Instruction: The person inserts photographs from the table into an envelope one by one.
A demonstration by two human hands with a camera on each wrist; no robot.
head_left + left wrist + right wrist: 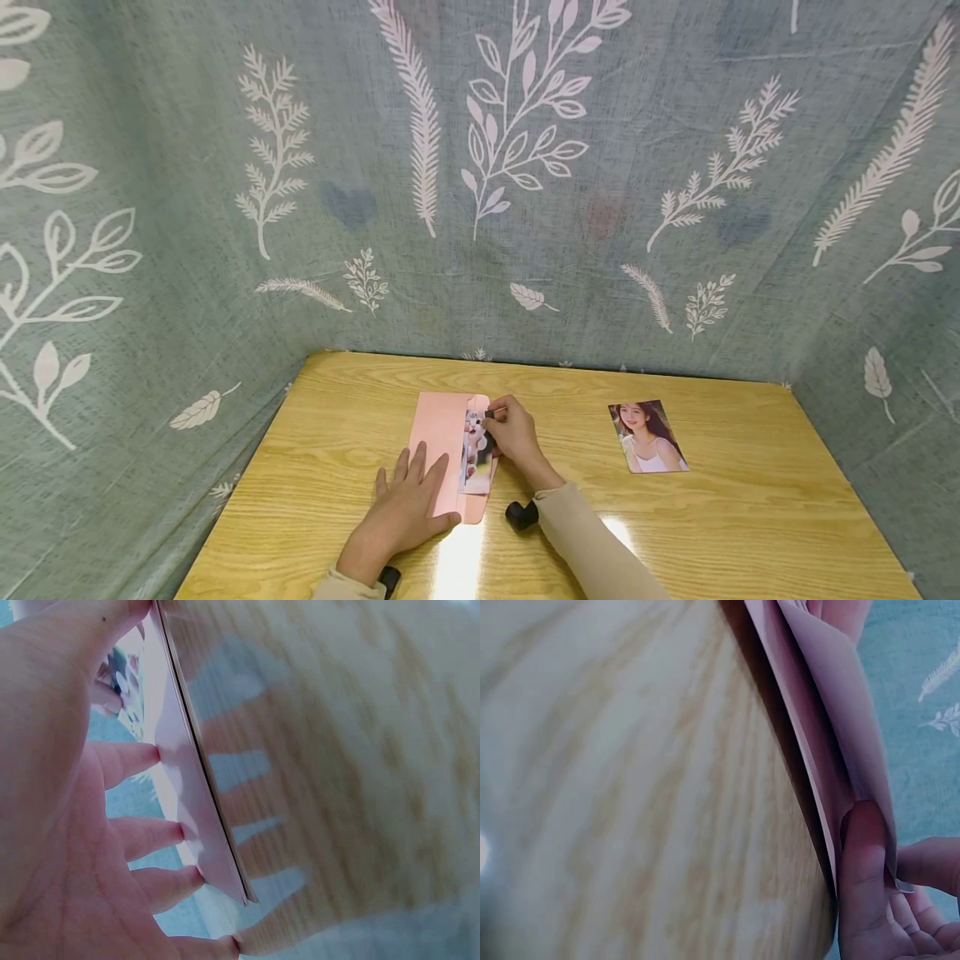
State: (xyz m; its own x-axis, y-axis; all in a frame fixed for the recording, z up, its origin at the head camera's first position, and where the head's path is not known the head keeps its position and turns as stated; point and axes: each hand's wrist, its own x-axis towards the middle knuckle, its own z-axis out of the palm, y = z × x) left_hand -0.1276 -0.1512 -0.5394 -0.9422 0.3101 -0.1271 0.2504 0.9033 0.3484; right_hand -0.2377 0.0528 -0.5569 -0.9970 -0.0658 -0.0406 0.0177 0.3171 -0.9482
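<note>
A pink envelope (437, 421) lies on the table with its flap side toward the right. A photo of a cat (474, 454) reaches partly into it, its right portion showing over the flap. My left hand (402, 507) rests on the envelope's left part, fingers spread and fairly straight, fingertips on the paper in the left wrist view. With thumb and finger, my right hand (517, 433) pinches the right edge of the cat photo. In the right wrist view, the right thumb (864, 855) is under the lifted sheet, above the envelope's paper layer.
To the right on the wooden table (750, 500) lies another photo (647, 437), showing a person in a white top. Leaf-patterned grey-green cloth (525, 275) hangs behind the table and on both sides. A black device (521, 515) sits at the right wrist.
</note>
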